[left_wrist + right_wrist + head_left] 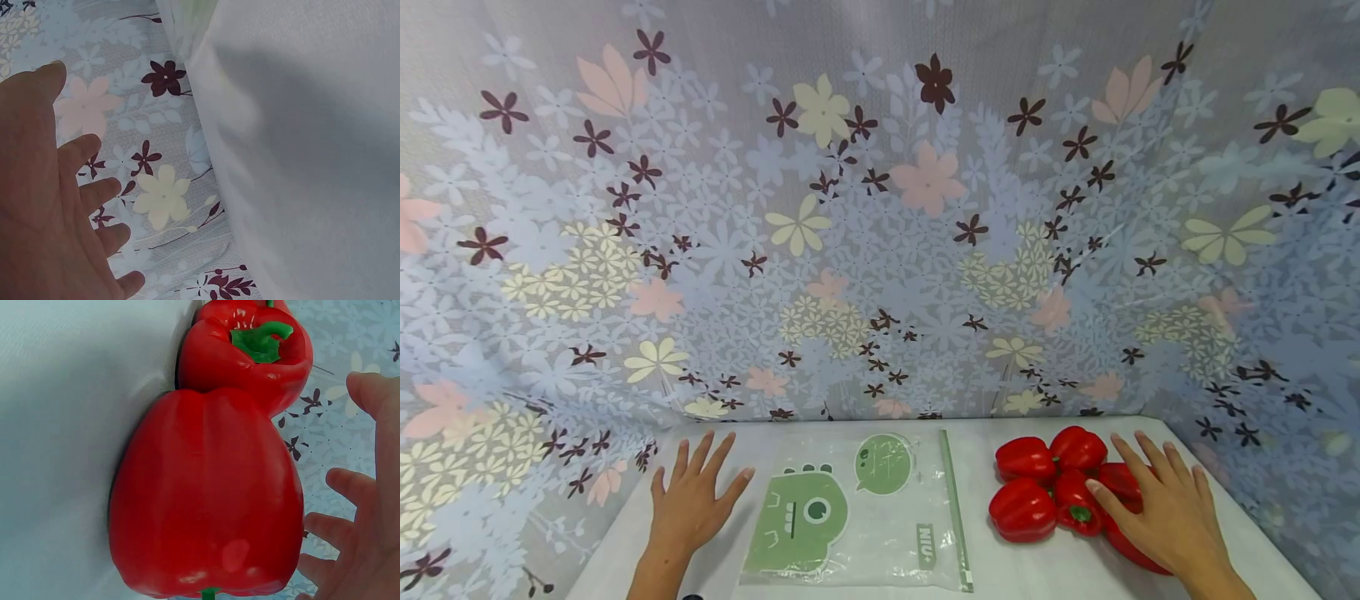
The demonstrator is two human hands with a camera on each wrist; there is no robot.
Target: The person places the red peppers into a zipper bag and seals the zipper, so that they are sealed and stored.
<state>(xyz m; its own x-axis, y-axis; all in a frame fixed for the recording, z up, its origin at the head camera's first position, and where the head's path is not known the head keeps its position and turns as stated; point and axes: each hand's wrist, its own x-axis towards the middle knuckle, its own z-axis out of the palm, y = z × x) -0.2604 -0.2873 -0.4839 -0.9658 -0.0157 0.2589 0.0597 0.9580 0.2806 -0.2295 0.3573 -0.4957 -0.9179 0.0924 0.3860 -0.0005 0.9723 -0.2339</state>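
Observation:
Several red bell peppers lie bunched on the right side of the white table. Above the right part of the bunch is my right hand, fingers spread and straight, partly hiding some peppers. In the right wrist view, one large bell pepper is beside that hand, and another with a green stem lies beyond it. A clear plastic bag with a green monster print lies flat in the middle. To its left, my left hand is spread and holds nothing; its palm shows in the left wrist view.
A flowered cloth hangs behind the white table and along both sides. The bag has a green strip down its right edge. A small dark object barely shows at the bottom edge, near the left wrist.

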